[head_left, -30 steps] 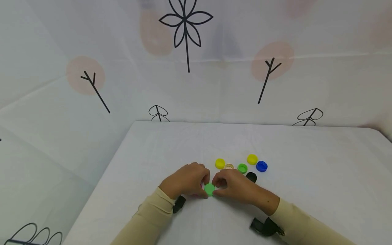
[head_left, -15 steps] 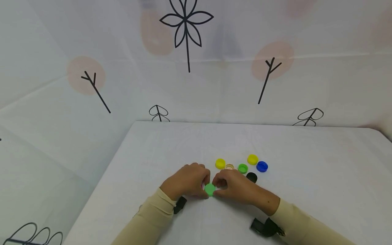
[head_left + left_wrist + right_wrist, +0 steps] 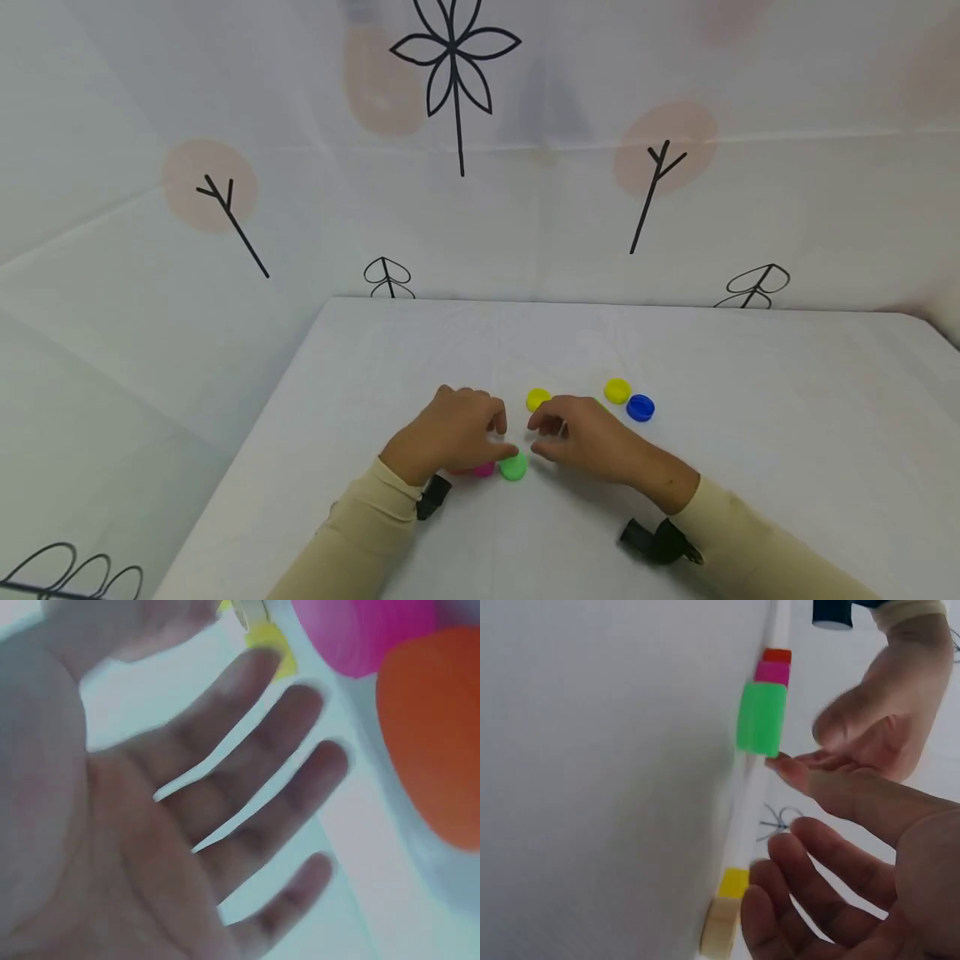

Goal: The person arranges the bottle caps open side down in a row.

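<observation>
Hovering by the green cap (image 3: 513, 468), left hand (image 3: 448, 429) and right hand (image 3: 596, 442) hold nothing, fingers wide from thumbs, and that cap sits on the table (image 3: 420, 350) just beside the pink cap (image 3: 484, 470)

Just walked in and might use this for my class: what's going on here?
A person's left hand and right hand are both open near the green cap, which sits on a white table. Neither grips it; whether a thumb touches it is hard to tell. The pink cap and orange cap line up beside it, to the left. Farther back lie two yellow caps and a blue cap.
</observation>
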A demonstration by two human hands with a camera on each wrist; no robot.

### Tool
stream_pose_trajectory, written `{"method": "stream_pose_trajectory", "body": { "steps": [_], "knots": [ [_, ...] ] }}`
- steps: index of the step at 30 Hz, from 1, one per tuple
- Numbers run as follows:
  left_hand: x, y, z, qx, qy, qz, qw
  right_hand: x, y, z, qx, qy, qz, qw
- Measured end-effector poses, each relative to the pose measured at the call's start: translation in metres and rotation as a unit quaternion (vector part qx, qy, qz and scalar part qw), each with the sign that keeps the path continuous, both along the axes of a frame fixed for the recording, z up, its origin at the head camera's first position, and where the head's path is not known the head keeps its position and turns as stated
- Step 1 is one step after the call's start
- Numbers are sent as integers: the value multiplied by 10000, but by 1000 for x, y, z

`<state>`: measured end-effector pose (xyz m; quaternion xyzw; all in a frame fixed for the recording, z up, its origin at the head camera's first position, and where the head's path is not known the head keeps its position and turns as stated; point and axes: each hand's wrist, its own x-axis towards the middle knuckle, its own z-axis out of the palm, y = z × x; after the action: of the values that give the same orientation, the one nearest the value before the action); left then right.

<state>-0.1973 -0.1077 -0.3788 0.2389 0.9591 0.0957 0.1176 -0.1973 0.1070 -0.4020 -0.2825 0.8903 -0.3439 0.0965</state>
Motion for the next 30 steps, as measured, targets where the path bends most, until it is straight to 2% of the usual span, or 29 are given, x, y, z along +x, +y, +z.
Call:
{"method": "stream_pose_trajectory", "body": {
  "steps": [5,10,14,20,24,30],
  "knots": [
    [-5,5,0,332,622,241,9972,-5,5,5,52,180,-629,9978],
    [-7,13,1,317,999,670,9922,-13,6,1,200,383,-848,9955],
    [-8,24,1,123,1015,784,9917,-18,8,-3,302,508,-804,9950],
    [-9,39,-2,-165,798,818,9933,-24,8,-8,404,191,-622,9971],
    [-9,42,-7,-296,716,864,9932,-22,6,-8,420,98,-577,9974],
    [-8,43,-10,-408,699,852,9931,-21,6,-8,423,213,-453,9979]
  ]
}}
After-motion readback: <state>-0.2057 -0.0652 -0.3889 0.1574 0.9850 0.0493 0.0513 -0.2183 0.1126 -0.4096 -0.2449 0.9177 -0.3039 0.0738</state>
